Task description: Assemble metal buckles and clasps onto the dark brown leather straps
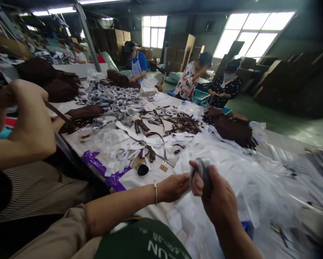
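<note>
White letters "UN" show on your green top (147,241); the rest is cut off. Straps (183,122), rings (110,97) and white wrapping (231,169) crowd the surface (77,140). Your right hand (217,196) is raised, fingers clenched on a grey piece (203,172). Your left hand (174,187) is beside it, its fingers hidden.

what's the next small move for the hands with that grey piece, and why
Probably bring the left hand the last bit across to pinch the free edge of the grey piece. The right hand already clamps it upright between thumb and fingers, and the left hand's fingertips sit just beside it over the white plastic, so a second grip seems the natural step. What the piece is stays unclear.
</note>
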Demonstrator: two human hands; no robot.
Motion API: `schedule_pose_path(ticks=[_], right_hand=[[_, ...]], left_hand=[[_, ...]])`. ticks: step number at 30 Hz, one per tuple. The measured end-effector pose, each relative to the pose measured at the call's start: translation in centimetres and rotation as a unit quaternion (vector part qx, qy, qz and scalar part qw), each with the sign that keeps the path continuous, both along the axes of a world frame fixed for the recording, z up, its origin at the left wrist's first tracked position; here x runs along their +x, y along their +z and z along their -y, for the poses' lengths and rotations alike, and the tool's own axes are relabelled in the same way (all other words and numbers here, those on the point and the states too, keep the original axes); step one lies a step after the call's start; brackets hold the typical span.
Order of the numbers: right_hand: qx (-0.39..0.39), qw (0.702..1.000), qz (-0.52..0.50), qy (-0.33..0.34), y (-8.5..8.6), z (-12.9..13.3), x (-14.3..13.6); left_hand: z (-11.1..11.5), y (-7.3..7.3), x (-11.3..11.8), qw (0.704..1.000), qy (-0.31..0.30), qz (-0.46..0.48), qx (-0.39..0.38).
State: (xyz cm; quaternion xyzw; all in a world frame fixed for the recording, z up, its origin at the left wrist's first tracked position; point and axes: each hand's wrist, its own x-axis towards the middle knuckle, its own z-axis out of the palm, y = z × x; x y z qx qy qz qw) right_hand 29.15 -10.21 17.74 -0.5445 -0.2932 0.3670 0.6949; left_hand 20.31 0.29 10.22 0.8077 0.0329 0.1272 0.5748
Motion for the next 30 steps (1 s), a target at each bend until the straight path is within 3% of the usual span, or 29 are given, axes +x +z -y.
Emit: schedule_pose_path(ticks=[3, 6, 8, 11, 14, 16, 18, 20, 23, 24, 26, 28, 30], right_hand=[[0.091, 0.99, -0.021, -0.108, -0.2, -1.5, 2.2], [0.039, 0.975, 0.128, -0.178, -3.5, -2.0, 4.4], [-0.07, 0.948, 0.279, -0.134, -6.6, -1.2, 5.1], [-0.175, 0.885, 0.431, 0.005, -10.3, 1.2, 4.6], [-0.214, 0.84, 0.482, 0.129, -11.4, 3.9, 2.9], [-0.265, 0.807, 0.493, 0.186, -11.2, 5.1, 1.4], [-0.324, 0.808, 0.431, 0.238, -10.7, 5.8, -0.1], [-0.367, 0.837, 0.274, 0.299, -10.4, 6.1, -1.5], [-0.373, 0.858, 0.048, 0.351, -10.2, 6.4, -2.9], [-0.361, 0.864, 0.006, 0.352, -10.2, 6.5, -3.1], [-0.321, 0.881, -0.059, 0.342, -10.4, 6.5, -3.3], [-0.274, 0.901, -0.12, 0.313, -10.6, 6.2, -3.5], [-0.233, 0.921, -0.163, 0.266, -11.0, 5.4, -3.8]], left_hand=[[1.6, -0.7, -0.1, 0.967, -0.117, -0.021, -0.225], [2.4, -1.1, -0.5, 0.907, -0.147, -0.065, -0.389], [1.9, -1.0, -0.8, 0.883, -0.123, -0.1, -0.442], [0.1, -0.8, -1.5, 0.857, -0.102, -0.166, -0.477], [-1.6, -1.4, -2.8, 0.851, -0.136, -0.265, -0.432], [-2.3, -2.2, -3.5, 0.875, -0.142, -0.316, -0.339], [-2.8, -3.2, -4.0, 0.917, -0.139, -0.318, -0.195], [-3.2, -4.0, -4.2, 0.958, -0.162, -0.236, -0.024], [-3.3, -4.0, -4.6, 0.961, -0.228, -0.055, 0.148], [-3.2, -3.8, -4.8, 0.956, -0.242, -0.026, 0.162], [-2.8, -3.1, -5.5, 0.962, -0.245, -0.037, 0.112], [-2.1, -2.7, -6.2, 0.972, -0.222, -0.077, -0.01], [-1.2, -2.9, -6.6, 0.975, -0.155, -0.088, -0.132]])
